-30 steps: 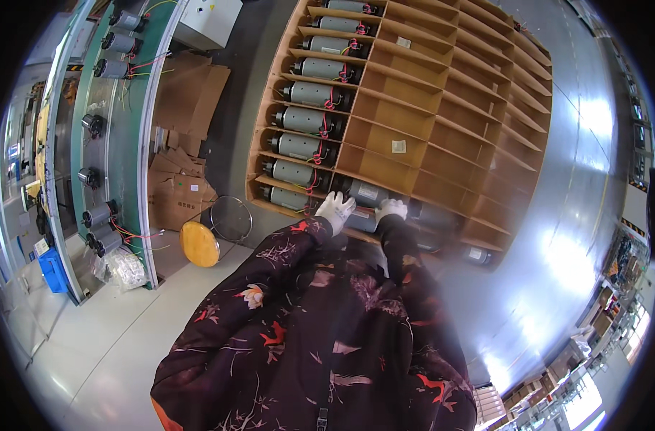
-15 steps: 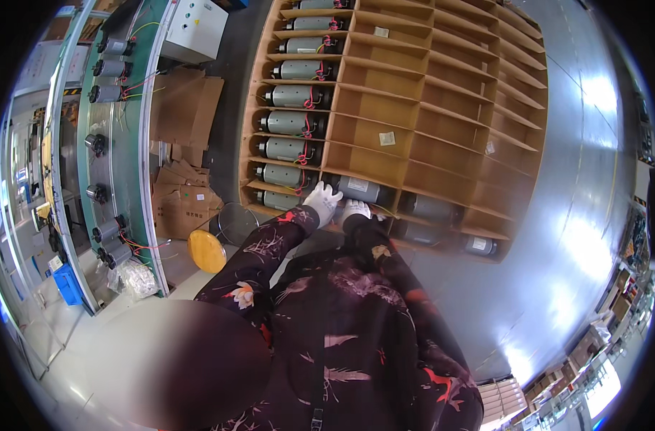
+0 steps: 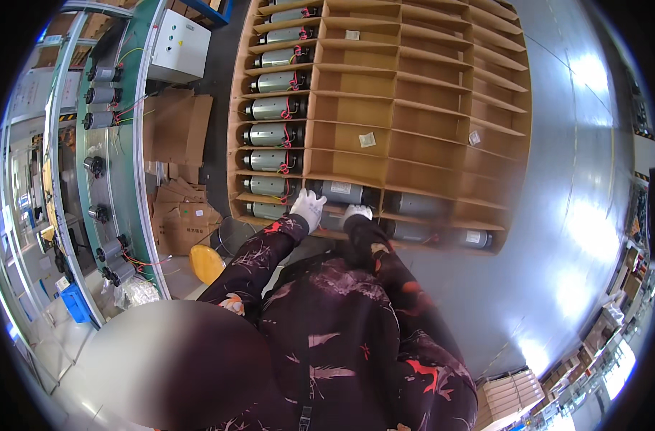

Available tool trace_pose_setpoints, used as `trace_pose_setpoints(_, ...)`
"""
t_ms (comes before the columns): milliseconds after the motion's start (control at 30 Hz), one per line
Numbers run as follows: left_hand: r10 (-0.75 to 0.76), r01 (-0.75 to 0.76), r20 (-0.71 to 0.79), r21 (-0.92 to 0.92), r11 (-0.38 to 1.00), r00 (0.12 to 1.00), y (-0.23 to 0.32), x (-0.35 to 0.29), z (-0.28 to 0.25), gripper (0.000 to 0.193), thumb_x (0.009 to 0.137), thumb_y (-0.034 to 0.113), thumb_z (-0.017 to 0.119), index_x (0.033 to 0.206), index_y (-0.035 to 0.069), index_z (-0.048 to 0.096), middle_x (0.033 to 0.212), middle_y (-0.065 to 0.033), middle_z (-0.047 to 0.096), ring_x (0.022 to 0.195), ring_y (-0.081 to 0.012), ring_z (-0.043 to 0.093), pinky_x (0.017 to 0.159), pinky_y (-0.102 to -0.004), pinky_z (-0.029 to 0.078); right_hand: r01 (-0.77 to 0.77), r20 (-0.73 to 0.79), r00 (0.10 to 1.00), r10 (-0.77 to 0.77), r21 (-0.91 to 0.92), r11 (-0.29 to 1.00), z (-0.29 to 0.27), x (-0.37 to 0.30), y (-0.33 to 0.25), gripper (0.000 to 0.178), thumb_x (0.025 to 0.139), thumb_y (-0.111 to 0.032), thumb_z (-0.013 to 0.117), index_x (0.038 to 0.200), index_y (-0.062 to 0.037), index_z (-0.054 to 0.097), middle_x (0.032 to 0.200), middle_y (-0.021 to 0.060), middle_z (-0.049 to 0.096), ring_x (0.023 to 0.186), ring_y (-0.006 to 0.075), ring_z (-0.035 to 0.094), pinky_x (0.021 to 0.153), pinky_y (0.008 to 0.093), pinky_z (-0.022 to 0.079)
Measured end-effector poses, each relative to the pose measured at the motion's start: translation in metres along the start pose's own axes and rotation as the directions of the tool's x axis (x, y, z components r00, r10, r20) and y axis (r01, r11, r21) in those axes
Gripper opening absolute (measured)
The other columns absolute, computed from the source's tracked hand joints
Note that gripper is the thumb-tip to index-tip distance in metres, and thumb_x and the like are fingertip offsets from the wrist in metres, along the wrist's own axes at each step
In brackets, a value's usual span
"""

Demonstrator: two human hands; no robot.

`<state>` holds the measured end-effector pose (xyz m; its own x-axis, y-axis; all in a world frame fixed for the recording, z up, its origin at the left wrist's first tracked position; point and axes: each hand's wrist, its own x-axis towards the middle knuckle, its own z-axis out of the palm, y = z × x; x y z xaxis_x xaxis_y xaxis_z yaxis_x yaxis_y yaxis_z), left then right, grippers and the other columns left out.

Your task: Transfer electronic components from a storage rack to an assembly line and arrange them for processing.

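A grey cylindrical electric motor with a pale label lies in a slot of the divided cardboard box, second column from the left. My left hand, in a white glove, has its bent fingers around the motor's left end, beside the divider. My right hand, also gloved, is curled against the motor's near side toward its right end. The undersides of both hands are hidden. Just in front of them, another grey motor shows partly in the nearest slot.
Motors with red wires fill the left column; more motors lie at the near right. To the left stand a green workbench bearing motors, flattened cardboard, a wooden-topped stool and a white control cabinet.
The box and its motors have shifted left in the view as the camera moved. Both hands stay at the same motor, the left still by its left end.
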<state>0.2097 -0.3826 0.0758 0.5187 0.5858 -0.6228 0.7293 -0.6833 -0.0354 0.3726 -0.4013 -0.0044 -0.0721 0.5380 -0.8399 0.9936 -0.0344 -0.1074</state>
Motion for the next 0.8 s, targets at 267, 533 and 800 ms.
trace_pose_setpoints(267, -0.145, 0.108, -0.130, -0.258, 0.960, 0.981, 0.006, -0.030, 0.031, 0.041, 0.082, 0.027, 0.062, 0.117, 0.006, 0.059, 0.130, -0.0101, 0.051, 0.120, -0.0309, 0.047, 0.104, -0.0452, 0.036, 0.116, -0.226, 0.970, -0.088, 0.113, 0.987, -0.022, -0.059, 0.031, 0.029, 0.076, -0.021, 0.061, 0.103, -0.0095, 0.064, 0.109, 0.0130, 0.066, 0.107, 0.0284, 0.061, 0.092, 0.0406, 0.047)
trace_pose_setpoints(533, -0.447, 0.315, 0.046, -0.774, 0.550, 0.894, 0.041, -0.093, 0.090, 0.045, 0.080, 0.028, 0.063, 0.120, 0.008, 0.060, 0.132, -0.0167, 0.051, 0.117, -0.0352, 0.054, 0.098, -0.0454, 0.045, -0.007, -0.249, 0.967, 0.056, 0.193, 0.981, 0.007, -0.034, 0.112, 0.038, 0.072, -0.022, 0.063, 0.108, -0.0124, 0.064, 0.115, 0.0100, 0.064, 0.117, 0.0268, 0.054, 0.105, 0.0383, 0.036)
trace_pose_setpoints(800, -0.785, 0.475, 0.486, -0.833, -0.284, 0.383, 0.039, -0.200, 0.230, 0.038, 0.080, 0.036, 0.062, 0.106, 0.010, 0.071, 0.104, -0.0169, 0.069, 0.101, -0.0332, 0.065, 0.091, -0.0391, 0.051, 0.210, -0.391, 0.903, -0.181, 0.032, 0.977, 0.026, -0.007, 0.105, 0.039, 0.080, -0.030, 0.056, 0.117, -0.0222, 0.065, 0.109, 0.0091, 0.068, 0.103, 0.0315, 0.061, 0.093, 0.0445, 0.045)
